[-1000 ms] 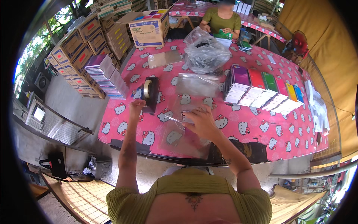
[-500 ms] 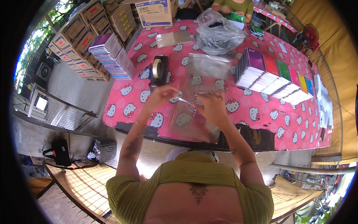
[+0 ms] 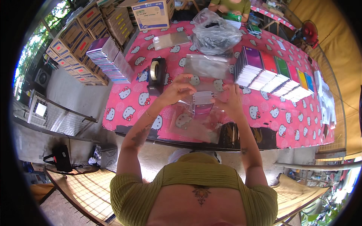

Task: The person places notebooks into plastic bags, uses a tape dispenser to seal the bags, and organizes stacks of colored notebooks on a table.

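Observation:
A small spiral notebook (image 3: 203, 108) with a purple band on its cover lies in front of me, its coil toward the far side. Clear plastic film (image 3: 184, 122) spreads under and around it. At the notebook's upper left, my left hand (image 3: 176, 90) has its fingers curved and apart. My right hand (image 3: 230, 101) is open at the other side, thumb at the notebook's right edge; whether it presses the film is hard to tell. Left of my left hand stands a black tape dispenser (image 3: 161, 77) with a roll of clear tape (image 3: 154, 71).
Clear plastic sleeves (image 3: 207, 67) lie beyond my hands, with a bulky plastic bag (image 3: 215, 35) behind. Notebook stacks stand right (image 3: 269, 73) and left (image 3: 109, 60). Cardboard boxes (image 3: 151, 16) are at the back left. Across the table (image 3: 260, 113), a person (image 3: 230, 9) handles something green.
Both hands have moved apart, uncovering the notebook's purple band and pages. The left hand's pinch on a shiny strip of plastic has loosened. The view has shifted slightly.

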The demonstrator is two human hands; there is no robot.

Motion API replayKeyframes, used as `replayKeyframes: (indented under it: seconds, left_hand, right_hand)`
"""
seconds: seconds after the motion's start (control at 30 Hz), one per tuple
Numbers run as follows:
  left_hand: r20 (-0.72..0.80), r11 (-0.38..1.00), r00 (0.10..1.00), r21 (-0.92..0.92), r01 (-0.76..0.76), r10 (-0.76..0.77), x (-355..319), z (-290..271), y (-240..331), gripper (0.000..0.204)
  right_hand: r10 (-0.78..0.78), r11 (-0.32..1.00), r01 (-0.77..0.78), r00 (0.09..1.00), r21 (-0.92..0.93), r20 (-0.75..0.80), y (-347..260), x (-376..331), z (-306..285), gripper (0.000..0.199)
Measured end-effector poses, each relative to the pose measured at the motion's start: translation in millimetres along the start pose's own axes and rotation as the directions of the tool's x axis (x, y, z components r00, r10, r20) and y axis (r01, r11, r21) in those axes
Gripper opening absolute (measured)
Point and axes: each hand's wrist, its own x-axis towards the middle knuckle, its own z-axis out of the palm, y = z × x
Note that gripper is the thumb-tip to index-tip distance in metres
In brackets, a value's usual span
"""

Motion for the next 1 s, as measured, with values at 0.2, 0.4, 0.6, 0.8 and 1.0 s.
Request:
replayKeyframes:
  seconds: [0.2, 0.4, 0.6, 0.8, 1.0]
  left_hand:
    - [-0.010, 0.969, 0.986, 0.187, -0.160, 0.165, 24, 32, -4, 0.013]
    - [-0.111, 0.948, 0.992, 0.319, -0.018, 0.057, 24, 65, -8, 0.060]
    - [-0.063, 0.823, 0.910, -0.455, 0.339, -0.410, 7, 69, -29, 0.071]
    - [0.247, 0.718, 0.819, -0.395, 0.573, -0.518, -12, 50, -47, 0.071]
    - [0.001, 0.844, 0.983, 0.512, -0.159, 0.184, -14, 57, 32, 0.037]
  right_hand:
    - [-0.484, 0.871, 0.489, 0.842, 0.042, 0.238, 37, -13, 42, 0.060]
    - [-0.421, 0.899, 0.378, 0.886, 0.220, 0.195, 48, -19, 56, 0.052]
    - [0.052, 0.674, -0.089, 0.996, 0.733, 0.073, 56, -3, 70, 0.046]
    - [-0.159, 0.685, -0.313, 0.817, 0.658, 0.554, 56, 43, 73, 0.066]
    - [-0.513, 0.841, 0.444, 0.836, 0.309, 0.195, 43, 13, 35, 0.044]
